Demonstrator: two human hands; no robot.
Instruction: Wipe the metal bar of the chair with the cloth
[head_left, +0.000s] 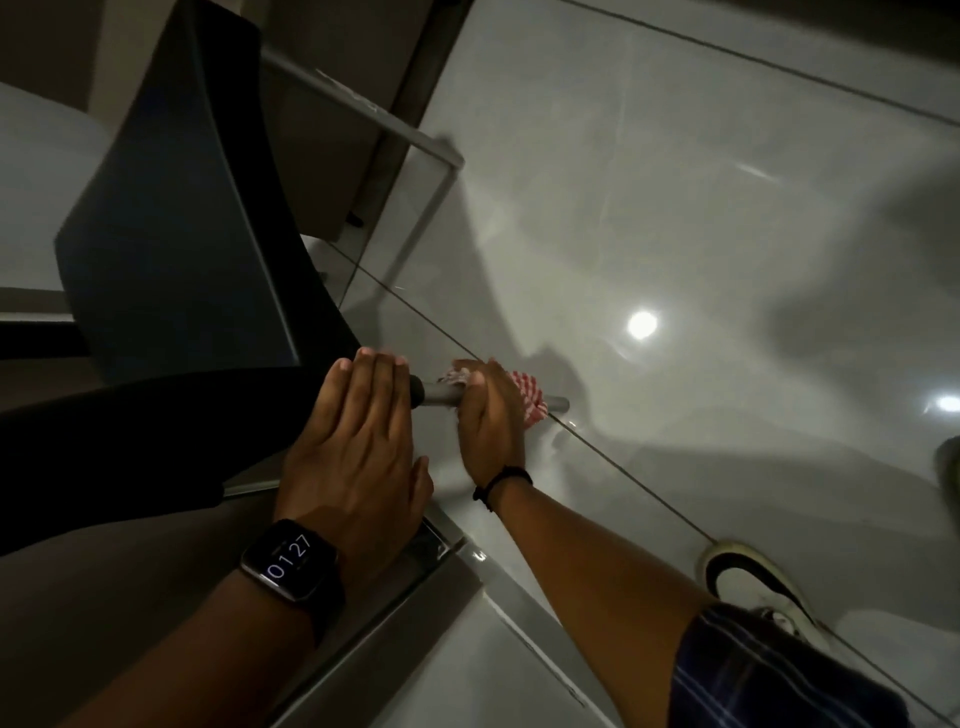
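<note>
A dark chair (171, 228) stands at the left, seen from above. A grey metal bar (441, 395) juts out from under its seat towards the right. My right hand (491, 415) is wrapped around this bar with a red-and-white checked cloth (530, 400) bunched between palm and metal. The bar's bare end (558, 402) shows just past the cloth. My left hand (358, 447), with a smartwatch on the wrist, lies flat with fingers together on the chair's dark edge where the bar begins.
A grey metal frame (415, 140) of the chair or a table runs across the upper middle. The glossy pale tiled floor (675, 208) reflects ceiling lights. My shoe (753, 577) rests at the lower right, and another metal bar (431, 582) runs below my wrists.
</note>
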